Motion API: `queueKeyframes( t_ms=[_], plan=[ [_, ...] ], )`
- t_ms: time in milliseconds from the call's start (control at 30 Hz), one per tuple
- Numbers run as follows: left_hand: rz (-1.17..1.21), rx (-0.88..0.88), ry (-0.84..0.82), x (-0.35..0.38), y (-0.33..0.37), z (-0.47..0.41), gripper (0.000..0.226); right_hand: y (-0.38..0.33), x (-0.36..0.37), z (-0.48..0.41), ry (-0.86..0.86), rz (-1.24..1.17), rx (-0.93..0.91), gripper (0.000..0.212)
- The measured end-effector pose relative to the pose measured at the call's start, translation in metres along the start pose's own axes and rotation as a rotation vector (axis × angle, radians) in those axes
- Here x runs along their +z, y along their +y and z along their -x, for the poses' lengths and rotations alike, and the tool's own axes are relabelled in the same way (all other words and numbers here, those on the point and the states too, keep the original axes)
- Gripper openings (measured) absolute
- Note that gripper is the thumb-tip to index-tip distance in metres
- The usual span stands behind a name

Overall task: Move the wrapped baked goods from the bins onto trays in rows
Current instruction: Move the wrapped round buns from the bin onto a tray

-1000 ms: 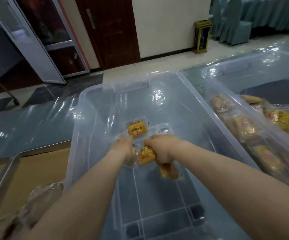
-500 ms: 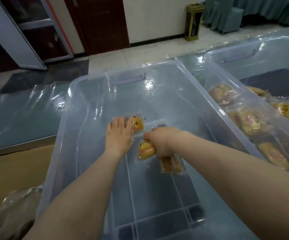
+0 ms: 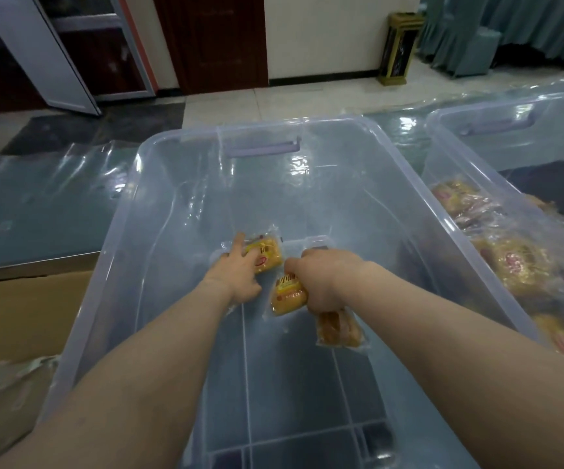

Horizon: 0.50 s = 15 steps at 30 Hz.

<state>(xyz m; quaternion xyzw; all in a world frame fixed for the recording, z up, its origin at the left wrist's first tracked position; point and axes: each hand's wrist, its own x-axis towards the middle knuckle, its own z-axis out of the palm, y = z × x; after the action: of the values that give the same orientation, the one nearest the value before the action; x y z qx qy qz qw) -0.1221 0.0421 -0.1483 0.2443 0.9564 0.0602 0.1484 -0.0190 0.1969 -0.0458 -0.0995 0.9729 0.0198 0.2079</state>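
Clutching in the right hand (image 3: 327, 282), low inside the clear bin (image 3: 179, 204), two golden cakes (image 3: 289, 292) in glossy clear wrap (yellow label on one); resting the left hand (image 3: 238, 277), fingers outstretched, on a third cake (image 3: 268, 255), nearer the bin's far wall.

My left hand (image 3: 236, 277) and right hand (image 3: 327, 282) meet the wrapped cakes (image 3: 289, 292) inside the middle bin (image 3: 128, 211); another bin (image 3: 449, 137) sits right, the tray (image 3: 30, 265) left.

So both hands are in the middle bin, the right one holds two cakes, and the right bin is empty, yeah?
No: the right bin isn't empty; the head view shows a pile of wrapped cakes in it. The left hand and right hand are in the middle bin, the right holding two cakes.
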Motion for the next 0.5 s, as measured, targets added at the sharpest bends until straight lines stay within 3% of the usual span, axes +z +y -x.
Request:
queueKeyframes(
  t_ms=[100,267,500],
  plan=[
    [0.018,-0.042,0.002,0.0,0.006,0.006,0.06,0.0,0.003,0.001,-0.003,0.027,0.024,0.052],
    [0.037,-0.204,0.179,-0.013,0.008,0.029,0.062,0.007,-0.015,0.004,0.093,-0.013,0.089,0.046],
    [-0.05,-0.222,0.502,-0.074,0.023,0.067,0.046,-0.009,-0.056,0.016,0.304,-0.145,0.063,0.046]
  ],
)
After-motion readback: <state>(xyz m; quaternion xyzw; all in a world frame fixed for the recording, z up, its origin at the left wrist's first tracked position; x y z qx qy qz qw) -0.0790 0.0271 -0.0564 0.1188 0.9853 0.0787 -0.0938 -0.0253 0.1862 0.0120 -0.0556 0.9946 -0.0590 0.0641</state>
